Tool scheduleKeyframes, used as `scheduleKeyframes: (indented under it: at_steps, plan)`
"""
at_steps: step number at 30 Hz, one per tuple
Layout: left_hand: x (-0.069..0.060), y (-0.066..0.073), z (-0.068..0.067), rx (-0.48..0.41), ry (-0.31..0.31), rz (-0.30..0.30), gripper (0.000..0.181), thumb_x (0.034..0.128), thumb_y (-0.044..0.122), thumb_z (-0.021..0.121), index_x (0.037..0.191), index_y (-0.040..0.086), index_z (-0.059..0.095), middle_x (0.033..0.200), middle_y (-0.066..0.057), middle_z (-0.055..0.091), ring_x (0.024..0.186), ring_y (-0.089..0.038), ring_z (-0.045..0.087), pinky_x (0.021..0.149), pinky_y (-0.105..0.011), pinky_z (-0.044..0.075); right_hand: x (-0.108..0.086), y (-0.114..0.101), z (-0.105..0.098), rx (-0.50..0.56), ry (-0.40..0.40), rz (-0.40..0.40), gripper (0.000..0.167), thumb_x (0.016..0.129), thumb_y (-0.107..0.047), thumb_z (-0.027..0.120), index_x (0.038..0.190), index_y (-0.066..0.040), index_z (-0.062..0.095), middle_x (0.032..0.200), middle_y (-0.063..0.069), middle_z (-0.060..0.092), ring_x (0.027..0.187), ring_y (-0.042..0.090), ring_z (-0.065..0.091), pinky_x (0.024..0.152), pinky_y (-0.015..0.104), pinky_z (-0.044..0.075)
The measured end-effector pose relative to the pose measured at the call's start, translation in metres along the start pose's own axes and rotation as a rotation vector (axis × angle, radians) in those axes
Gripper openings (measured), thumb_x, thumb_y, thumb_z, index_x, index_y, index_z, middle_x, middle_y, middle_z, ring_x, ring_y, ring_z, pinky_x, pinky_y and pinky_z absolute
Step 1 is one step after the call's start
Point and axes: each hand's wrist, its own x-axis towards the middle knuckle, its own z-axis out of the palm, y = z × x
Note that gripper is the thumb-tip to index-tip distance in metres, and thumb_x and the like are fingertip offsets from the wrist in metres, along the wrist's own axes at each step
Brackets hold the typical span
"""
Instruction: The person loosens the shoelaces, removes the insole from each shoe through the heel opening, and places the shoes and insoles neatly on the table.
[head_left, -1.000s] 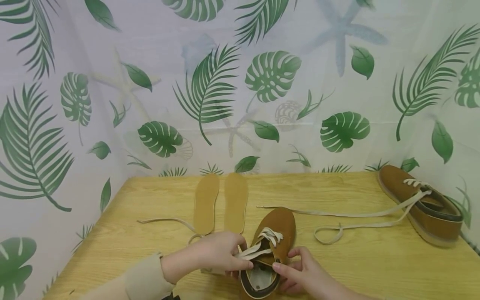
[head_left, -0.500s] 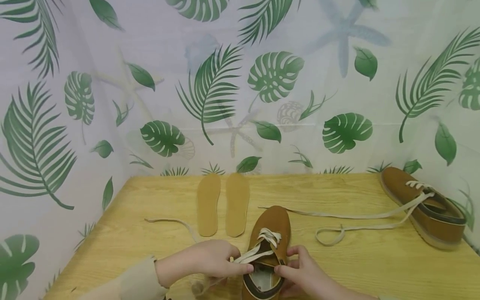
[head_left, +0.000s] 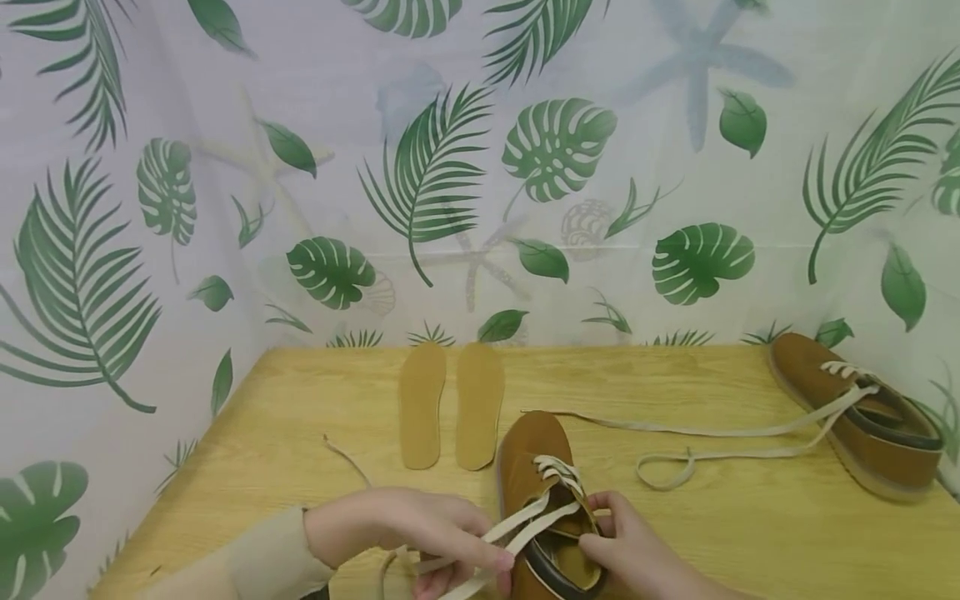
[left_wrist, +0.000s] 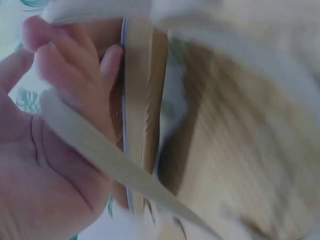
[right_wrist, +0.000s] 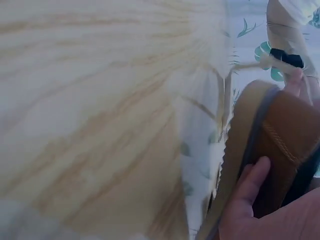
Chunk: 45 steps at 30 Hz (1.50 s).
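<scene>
A brown shoe (head_left: 534,450) with a dark collar is tilted near the front of the table, its toe pointing away. My right hand (head_left: 633,546) grips its right side by the opening, the thumb at the collar. In the right wrist view, fingers press the shoe's side (right_wrist: 282,145) just above the pale sole. My left hand (head_left: 431,533) is at the shoe's left and holds the cream shoelaces (head_left: 528,533), which run from the eyelets to the fingers. In the left wrist view one lace (left_wrist: 115,155) crosses the palm. The shoe's heel is partly out of the head view.
Two tan insoles (head_left: 422,408) lie side by side at the back of the wooden table (head_left: 637,383). A second brown shoe (head_left: 862,425) stands at the right edge, its long laces (head_left: 675,429) trailing left. A leaf-patterned cloth (head_left: 450,183) hangs behind.
The shoe has turned, its heel swinging right and its opening tilting. My left hand has drawn the laces across the shoe's left side. A loose lace end on the left has slid nearer the hand.
</scene>
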Motion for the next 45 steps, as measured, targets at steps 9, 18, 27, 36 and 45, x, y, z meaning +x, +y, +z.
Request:
scheduleKeyframes:
  at_steps: [9,18,27,36,45]
  plan:
    - [0.012,0.016,0.04,-0.059,0.35,0.179,0.025,0.1016,0.02,0.071,0.099,-0.004,0.076,0.094,-0.019,0.082,0.08,0.001,0.07,0.077,-0.015,0.055,-0.011,-0.015,-0.032,-0.079,-0.081,-0.197,0.06,0.09,0.003,0.053,0.143,0.024,0.035,0.117,0.021,0.074,0.088,0.005,0.069,0.074,0.024,0.058]
    - [0.034,0.04,0.04,-0.335,0.47,0.148,0.014,0.1044,0.024,0.07,0.105,0.011,0.064,0.097,0.0,0.074,0.078,-0.017,0.077,0.068,-0.024,0.056,-0.02,-0.038,-0.07,-0.331,0.079,-0.293,0.051,0.096,0.005,0.054,0.142,0.026,0.043,0.119,0.031,0.074,0.089,-0.006,0.067,0.072,0.022,0.057]
    - [0.06,0.089,0.025,-0.396,0.472,0.224,0.029,0.1047,0.03,0.069,0.112,0.01,0.05,0.087,-0.003,0.071,0.089,-0.045,0.079,0.069,-0.037,0.067,-0.027,-0.067,-0.111,-0.588,0.317,-0.331,0.046,0.096,0.002,0.061,0.139,0.016,0.056,0.118,0.031,0.075,0.087,-0.016,0.06,0.07,0.015,0.052]
    - [0.105,0.122,0.005,-0.467,0.563,0.236,0.057,0.0968,0.023,0.079,0.129,0.02,0.032,0.076,-0.014,0.073,0.085,-0.055,0.076,0.07,-0.054,0.066,-0.024,-0.086,-0.151,-0.819,0.396,-0.249,0.046,0.102,-0.012,0.063,0.141,0.012,0.058,0.125,0.034,0.071,0.104,0.041,0.075,0.067,0.022,0.048]
    - [0.145,0.143,-0.003,-0.481,0.572,0.237,0.062,0.0928,0.018,0.082,0.133,0.021,0.035,0.08,-0.023,0.068,0.094,-0.06,0.072,0.07,-0.052,0.067,-0.013,-0.083,-0.185,-0.842,0.454,-0.168,0.052,0.106,-0.017,0.06,0.144,0.018,0.051,0.133,0.045,0.06,0.115,0.061,0.063,0.07,0.041,0.057]
